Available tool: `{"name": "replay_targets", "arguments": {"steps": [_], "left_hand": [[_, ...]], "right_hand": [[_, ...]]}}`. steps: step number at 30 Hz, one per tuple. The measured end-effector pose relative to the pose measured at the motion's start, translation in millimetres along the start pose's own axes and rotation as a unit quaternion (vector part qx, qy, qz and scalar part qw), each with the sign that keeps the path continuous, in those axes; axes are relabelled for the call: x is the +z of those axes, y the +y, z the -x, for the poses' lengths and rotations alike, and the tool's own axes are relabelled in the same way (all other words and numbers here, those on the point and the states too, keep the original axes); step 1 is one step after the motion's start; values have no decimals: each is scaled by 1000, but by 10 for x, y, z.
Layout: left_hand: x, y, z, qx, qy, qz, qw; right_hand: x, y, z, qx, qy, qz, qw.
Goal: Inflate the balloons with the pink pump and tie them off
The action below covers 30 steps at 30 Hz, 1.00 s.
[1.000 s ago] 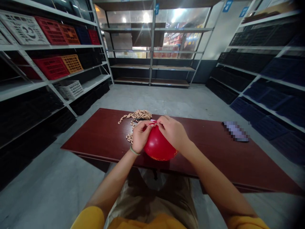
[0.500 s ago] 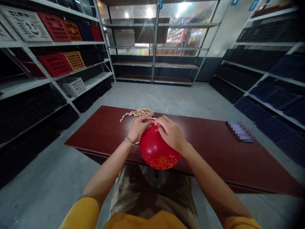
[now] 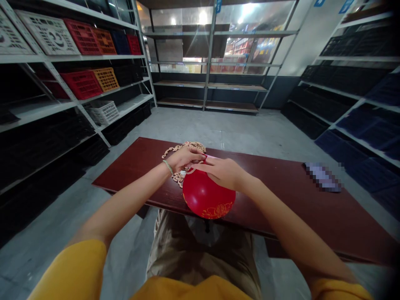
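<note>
A round, inflated red balloon [image 3: 208, 192] with a gold printed pattern rests at the table's near edge, its neck end facing away from me. My left hand [image 3: 186, 159], with a green band at the wrist, is closed in a pinch at the balloon's neck. Across the top lies my right hand [image 3: 227, 171], its fingers reaching left to the neck and meeting my left fingertips. Part of the neck is hidden by the fingers. Just behind and left of my hands lies a pile of beige, knobbly, chain-like strands [image 3: 178, 178].
The dark red table [image 3: 275, 196] carries a blurred purplish flat item [image 3: 323, 177] on its right side. Shelves with coloured crates [image 3: 81, 84] stand left, and dark bins [image 3: 343, 87] fill the right rack. A metal rack [image 3: 208, 62] stands at the back.
My right fingers have stretched left across the balloon's neck, and my left wrist and forearm have swung outward to the left. The view has shifted slightly.
</note>
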<state>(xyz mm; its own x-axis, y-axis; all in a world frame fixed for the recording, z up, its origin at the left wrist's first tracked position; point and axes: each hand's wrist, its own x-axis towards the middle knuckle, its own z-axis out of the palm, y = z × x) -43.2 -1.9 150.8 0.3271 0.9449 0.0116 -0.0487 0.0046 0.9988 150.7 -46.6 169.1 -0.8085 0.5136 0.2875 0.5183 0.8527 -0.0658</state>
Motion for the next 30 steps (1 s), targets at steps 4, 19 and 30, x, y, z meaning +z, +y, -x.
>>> {"name": "replay_targets", "arguments": {"steps": [4, 19, 30], "left_hand": [[28, 61, -16, -111, -47, 0, 993], [143, -105, 263, 40, 4, 158, 987], [377, -284, 473, 97, 62, 209, 971]], "right_hand": [[-25, -48, -53, -12, -48, 72, 996], [245, 177, 257, 203, 196, -294, 913], [401, 51, 235, 228, 308, -277, 881]]}}
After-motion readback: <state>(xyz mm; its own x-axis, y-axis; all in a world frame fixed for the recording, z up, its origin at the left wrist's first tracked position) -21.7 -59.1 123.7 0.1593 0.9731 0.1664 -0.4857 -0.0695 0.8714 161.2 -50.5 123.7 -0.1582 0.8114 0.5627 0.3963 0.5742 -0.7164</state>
